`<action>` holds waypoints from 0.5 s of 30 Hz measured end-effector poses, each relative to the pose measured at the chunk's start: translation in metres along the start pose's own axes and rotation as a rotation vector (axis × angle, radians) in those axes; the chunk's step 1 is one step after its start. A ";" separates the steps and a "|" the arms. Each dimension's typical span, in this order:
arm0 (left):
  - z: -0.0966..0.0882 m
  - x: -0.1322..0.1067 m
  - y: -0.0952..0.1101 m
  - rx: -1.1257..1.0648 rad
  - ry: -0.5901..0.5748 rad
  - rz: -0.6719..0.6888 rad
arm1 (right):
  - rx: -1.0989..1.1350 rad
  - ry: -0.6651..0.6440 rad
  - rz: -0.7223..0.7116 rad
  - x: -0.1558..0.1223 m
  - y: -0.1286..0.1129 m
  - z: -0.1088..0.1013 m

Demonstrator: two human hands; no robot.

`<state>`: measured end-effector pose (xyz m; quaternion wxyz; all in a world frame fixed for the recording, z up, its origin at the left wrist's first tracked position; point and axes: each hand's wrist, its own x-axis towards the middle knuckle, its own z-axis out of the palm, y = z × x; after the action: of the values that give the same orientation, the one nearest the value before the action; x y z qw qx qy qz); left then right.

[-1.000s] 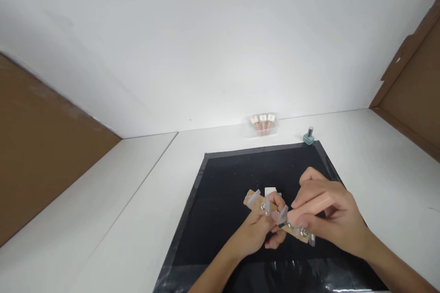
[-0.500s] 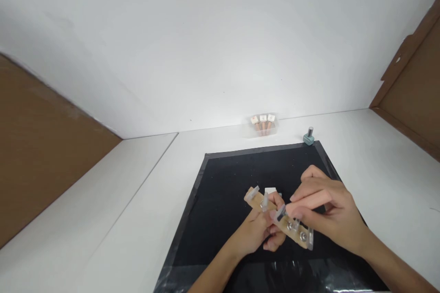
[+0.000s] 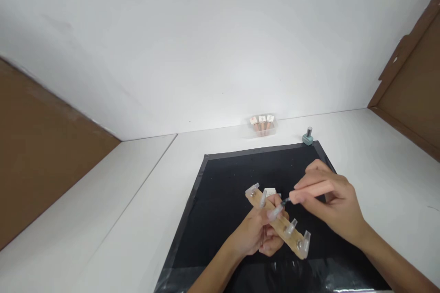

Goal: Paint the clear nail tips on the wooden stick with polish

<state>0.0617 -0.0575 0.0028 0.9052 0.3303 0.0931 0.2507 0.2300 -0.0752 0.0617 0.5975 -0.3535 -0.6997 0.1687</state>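
My left hand (image 3: 256,233) is closed around a wooden nail display stand (image 3: 288,234) that bears several clear false nail tips (image 3: 291,227). Just behind its fingers shows a small white square bottle (image 3: 270,191); whether the hand holds it as well, I cannot tell. In my right hand (image 3: 335,206) is a nail polish brush with a peach cap (image 3: 312,190), pinched between thumb and fingers. Its dark bristles touch or nearly touch the middle nail tip (image 3: 275,212), beside my left thumb.
Under my hands lies a black mat (image 3: 220,201) on the white table (image 3: 137,219). Behind it, a clear tray (image 3: 252,132) holds three small peach-capped bottles with white square ends. A teal bottle (image 3: 307,138) stands at the mat's far right corner. Brown panels flank both sides.
The nail display stand has tilted in my left hand, so its tips now point more upward. My right hand has shifted slightly, with more of the brush's dark bristles showing.
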 end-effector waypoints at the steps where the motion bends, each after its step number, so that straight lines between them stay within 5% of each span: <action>1: -0.001 0.000 0.000 -0.002 -0.013 0.004 | -0.026 0.042 0.018 0.000 0.004 -0.002; 7: -0.002 0.000 0.000 0.091 0.003 0.084 | -0.093 0.141 0.271 0.002 0.015 -0.016; 15: 0.006 0.001 -0.003 0.202 0.156 0.119 | 0.164 -0.241 0.554 -0.021 0.019 -0.038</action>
<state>0.0662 -0.0623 0.0057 0.8410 0.4042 0.1682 0.3180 0.2723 -0.0839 0.0430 0.4680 -0.4589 -0.6265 0.4218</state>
